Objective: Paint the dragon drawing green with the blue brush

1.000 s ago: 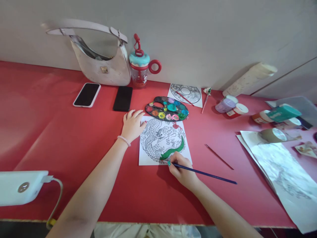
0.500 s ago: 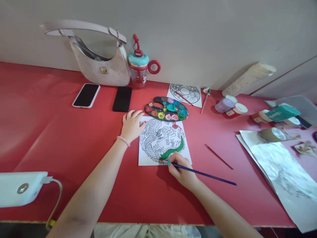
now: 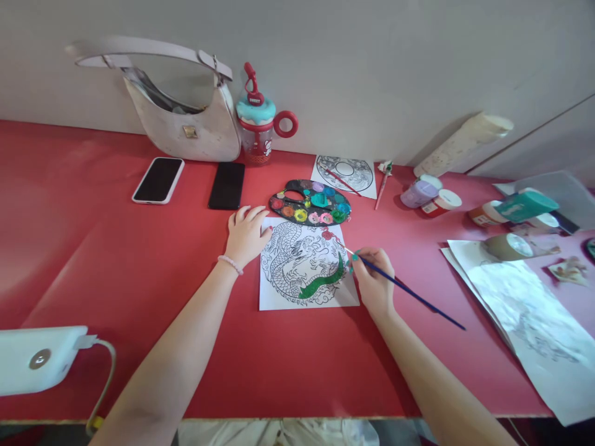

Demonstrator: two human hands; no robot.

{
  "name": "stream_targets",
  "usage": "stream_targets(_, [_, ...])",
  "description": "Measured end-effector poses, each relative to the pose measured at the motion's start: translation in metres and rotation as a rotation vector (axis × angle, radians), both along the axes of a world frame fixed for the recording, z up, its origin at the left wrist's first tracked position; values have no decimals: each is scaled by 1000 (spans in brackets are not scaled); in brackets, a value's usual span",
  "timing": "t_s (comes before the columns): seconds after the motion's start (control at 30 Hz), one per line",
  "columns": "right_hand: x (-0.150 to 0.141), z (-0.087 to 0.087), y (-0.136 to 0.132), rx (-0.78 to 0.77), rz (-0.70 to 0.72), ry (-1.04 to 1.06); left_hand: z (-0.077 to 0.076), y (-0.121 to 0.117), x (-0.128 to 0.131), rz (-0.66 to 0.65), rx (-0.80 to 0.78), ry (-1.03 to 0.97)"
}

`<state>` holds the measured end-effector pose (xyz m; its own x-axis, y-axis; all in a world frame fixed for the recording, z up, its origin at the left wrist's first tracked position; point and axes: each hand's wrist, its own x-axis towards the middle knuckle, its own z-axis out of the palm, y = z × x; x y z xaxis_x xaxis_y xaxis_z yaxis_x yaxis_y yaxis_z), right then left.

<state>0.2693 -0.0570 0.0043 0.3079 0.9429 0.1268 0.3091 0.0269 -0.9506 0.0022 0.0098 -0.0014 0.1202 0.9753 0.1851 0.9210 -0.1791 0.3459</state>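
Observation:
A dragon drawing on white paper lies in front of me, its curved tail painted green and a small patch at the top red. My right hand grips a paintbrush with a dark blue handle. The brush tip is over the sheet's right side, near the red patch; whether it touches I cannot tell. Flat at the sheet's left edge rests my left hand, fingers spread and holding nothing. A paint palette with several colours sits just beyond the drawing.
Behind the palette are a second drawing with a thin red brush on it and another brush. A phone, a black phone, a handbag and a cup stand left. Paint jars and paper sheets lie right.
My right hand has moved up and right with the paintbrush, from the drawing's lower edge to its right side. My left hand stays at the sheet's left edge.

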Motion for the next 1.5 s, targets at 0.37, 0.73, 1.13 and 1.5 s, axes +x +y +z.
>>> stream_targets(0.37, [6,-11,84,98,-100,-133,-3,1,-1,0,12,-1])
stream_targets(0.73, [2,-8,88,80,-34,-239,-1,0,0,-1,3,-2])
stream_targets(1.13, [1,-10,90,94,-31,-275,2,0,0,6,-17,17])
stream_targets(1.5, [4,-13,84,171,-67,-135,2,0,0,3,-13,13])
